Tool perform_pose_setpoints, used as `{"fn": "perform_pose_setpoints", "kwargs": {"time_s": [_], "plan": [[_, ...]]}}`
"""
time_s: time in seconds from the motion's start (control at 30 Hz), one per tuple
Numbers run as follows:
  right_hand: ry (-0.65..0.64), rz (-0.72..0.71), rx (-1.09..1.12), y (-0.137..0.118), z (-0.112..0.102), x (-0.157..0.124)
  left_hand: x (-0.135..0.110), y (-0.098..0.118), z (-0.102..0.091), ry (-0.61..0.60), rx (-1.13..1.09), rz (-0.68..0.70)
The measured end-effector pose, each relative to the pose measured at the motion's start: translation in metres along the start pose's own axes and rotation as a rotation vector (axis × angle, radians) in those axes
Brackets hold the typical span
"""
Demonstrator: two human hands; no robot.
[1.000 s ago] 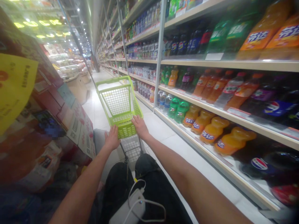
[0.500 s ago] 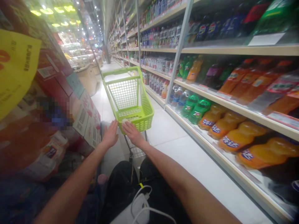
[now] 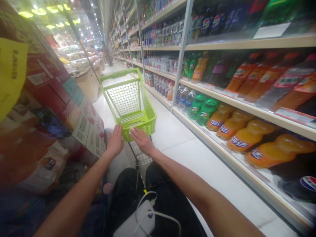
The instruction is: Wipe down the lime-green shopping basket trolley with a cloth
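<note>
A lime-green shopping cart (image 3: 145, 112) stands in the aisle straight ahead of me, its basket empty. My left hand (image 3: 115, 142) rests flat against the near left corner of the basket, fingers stretched upward. My right hand (image 3: 141, 139) lies flat on the near wall of the basket, fingers spread. Neither hand holds anything. Both forearms reach forward from the bottom of the view.
Shelves of drink bottles (image 3: 227, 125) run along the right, orange and green ones lowest. Stacked red cartons (image 3: 81, 125) with a yellow sign (image 3: 11, 75) crowd the left. White floor (image 3: 177, 138) stretches ahead. A white power bank with cable (image 3: 140, 219) sits at my lap.
The cart's rear has swung left and back slightly. My right hand moved from the right rim to the basket's near wall; my left hand closed in on the corner.
</note>
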State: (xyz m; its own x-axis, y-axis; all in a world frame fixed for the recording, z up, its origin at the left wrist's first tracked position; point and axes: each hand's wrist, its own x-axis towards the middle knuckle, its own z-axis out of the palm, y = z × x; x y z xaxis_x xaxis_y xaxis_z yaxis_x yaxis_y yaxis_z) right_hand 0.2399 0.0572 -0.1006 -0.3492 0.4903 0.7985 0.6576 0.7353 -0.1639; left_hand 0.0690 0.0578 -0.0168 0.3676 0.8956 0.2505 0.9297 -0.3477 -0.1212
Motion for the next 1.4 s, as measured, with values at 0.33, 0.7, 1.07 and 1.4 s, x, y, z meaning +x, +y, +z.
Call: {"fn": "perform_pose_setpoints", "kwargs": {"time_s": [0.33,0.7,1.07,1.4], "plan": [[-0.163,-0.037,-0.04,0.02,0.026,-0.046,-0.001,0.025,0.004,-0.056,0.102,0.046],[0.009,-0.026,-0.054,0.022,-0.024,-0.006,0.008,0.049,0.0,-0.035,0.107,0.055],[-0.022,0.005,-0.076,0.039,-0.01,-0.064,0.011,0.067,0.002,-0.028,0.127,0.139],[0.104,0.096,-0.108,0.058,-0.031,-0.048,0.018,0.095,0.0,-0.051,0.102,0.17]]}}
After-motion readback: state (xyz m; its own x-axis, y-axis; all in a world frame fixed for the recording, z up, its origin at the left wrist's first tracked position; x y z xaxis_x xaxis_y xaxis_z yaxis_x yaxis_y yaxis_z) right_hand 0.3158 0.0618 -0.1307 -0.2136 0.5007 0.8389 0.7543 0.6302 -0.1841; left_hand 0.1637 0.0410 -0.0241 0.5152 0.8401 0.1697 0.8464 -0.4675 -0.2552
